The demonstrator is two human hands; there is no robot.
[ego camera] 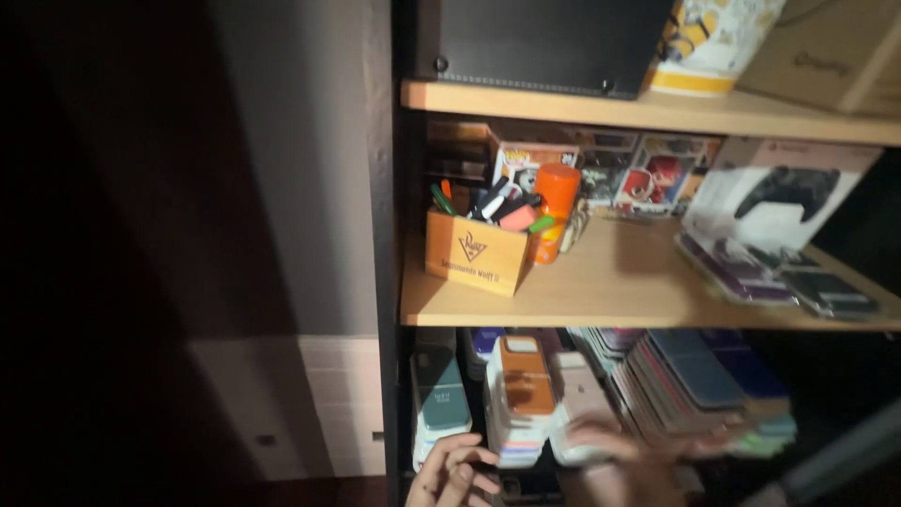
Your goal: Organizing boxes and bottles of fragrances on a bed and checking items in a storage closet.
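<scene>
My left hand (450, 474) is at the bottom edge, fingers curled and apart, just below a stack of flat packages topped by a dark green one (439, 399). My right hand (638, 455) is blurred and spread flat over the lower packages on the bottom shelf, beside a stack topped by an orange-brown package (526, 385). Neither hand clearly holds anything. To the right stands a leaning row of thin coloured packages (694, 376).
The wooden middle shelf (619, 291) carries a small cardboard box of pens and markers (474, 249), an orange bottle (556, 211), boxed figurines (657, 174) and a game controller box (774, 192). A black box (540, 42) stands on the top shelf. A dark wall lies left.
</scene>
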